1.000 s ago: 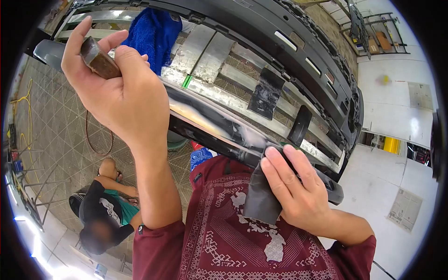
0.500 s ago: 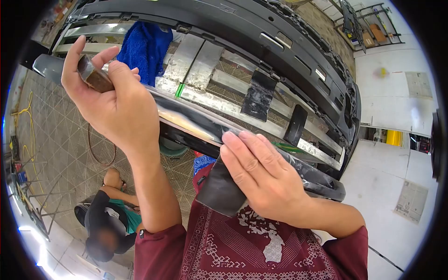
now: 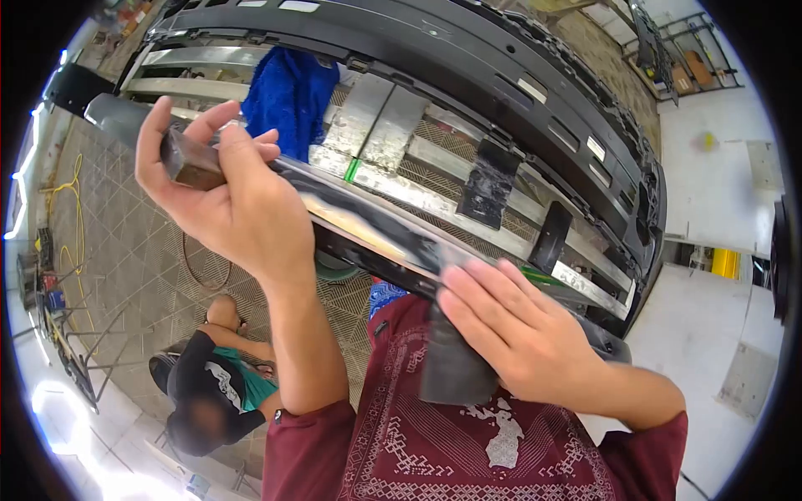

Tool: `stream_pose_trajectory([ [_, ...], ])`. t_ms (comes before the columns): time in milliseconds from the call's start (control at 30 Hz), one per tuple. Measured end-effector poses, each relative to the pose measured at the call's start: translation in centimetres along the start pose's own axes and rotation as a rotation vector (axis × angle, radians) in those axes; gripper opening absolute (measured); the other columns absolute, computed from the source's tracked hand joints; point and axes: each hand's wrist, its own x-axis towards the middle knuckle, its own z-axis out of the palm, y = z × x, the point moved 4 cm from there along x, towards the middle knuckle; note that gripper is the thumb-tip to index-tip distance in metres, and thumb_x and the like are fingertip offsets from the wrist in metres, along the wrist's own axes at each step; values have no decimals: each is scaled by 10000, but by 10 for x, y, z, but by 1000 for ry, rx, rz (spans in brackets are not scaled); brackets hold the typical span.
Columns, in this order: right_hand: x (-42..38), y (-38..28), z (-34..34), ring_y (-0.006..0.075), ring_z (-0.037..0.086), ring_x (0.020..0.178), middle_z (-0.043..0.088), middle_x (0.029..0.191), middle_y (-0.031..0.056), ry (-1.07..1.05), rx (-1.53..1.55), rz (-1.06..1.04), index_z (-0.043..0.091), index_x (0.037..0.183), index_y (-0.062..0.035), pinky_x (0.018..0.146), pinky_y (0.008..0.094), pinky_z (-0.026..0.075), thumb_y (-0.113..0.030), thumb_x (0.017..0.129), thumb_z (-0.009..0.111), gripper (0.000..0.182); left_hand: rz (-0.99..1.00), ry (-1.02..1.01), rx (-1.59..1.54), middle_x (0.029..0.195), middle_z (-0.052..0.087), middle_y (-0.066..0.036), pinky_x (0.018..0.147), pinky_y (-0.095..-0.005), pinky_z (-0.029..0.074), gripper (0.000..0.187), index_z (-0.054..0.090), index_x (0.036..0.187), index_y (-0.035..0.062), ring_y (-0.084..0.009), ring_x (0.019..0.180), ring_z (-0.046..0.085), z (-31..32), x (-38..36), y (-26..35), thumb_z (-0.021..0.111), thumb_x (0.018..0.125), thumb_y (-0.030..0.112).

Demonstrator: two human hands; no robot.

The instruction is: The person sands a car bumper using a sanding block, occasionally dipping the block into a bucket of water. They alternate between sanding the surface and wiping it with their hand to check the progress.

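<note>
A long dark painted bar-like part point(image 3: 359, 209) with a pale sanded patch runs diagonally in front of me. My left hand point(image 3: 242, 188) is at its left end, thumb and fingers closed around a small brown-grey block point(image 3: 199, 159). Farther right, my right hand point(image 3: 522, 326) lies with straight fingers together over the part. It holds a black sheet that looks like sandpaper point(image 3: 458, 363), which hangs down beneath the palm against my maroon shirt. The right thumb is hidden, and the fingertips are slightly blurred.
Behind the part, a metal-slat stand point(image 3: 434, 194) bears a blue cloth point(image 3: 284, 100) and black sheet pieces point(image 3: 486, 184). A large black bumper-like panel point(image 3: 451, 58) arches beyond. Another person point(image 3: 213, 384) sits low at the left. A yellow cord point(image 3: 77, 200) lies on the floor.
My right hand has slid a little rightward along the part, away from the pale patch, and the sheet's hanging end has swung. The whole view has shifted; my left hand keeps the block.
</note>
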Motion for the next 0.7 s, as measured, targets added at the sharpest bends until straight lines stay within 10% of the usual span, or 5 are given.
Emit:
stream_pose_trajectory([
  [700,-12,4,1,387,604,1422,615,1525,260,37,-33,25,628,1434,93,1229,512,458,-161,936,574,561,7,34,-70,1158,691,-167,738,-270,581,550,370,1536,72,-129,725,640,-1,0,0,535,1036,-88],
])
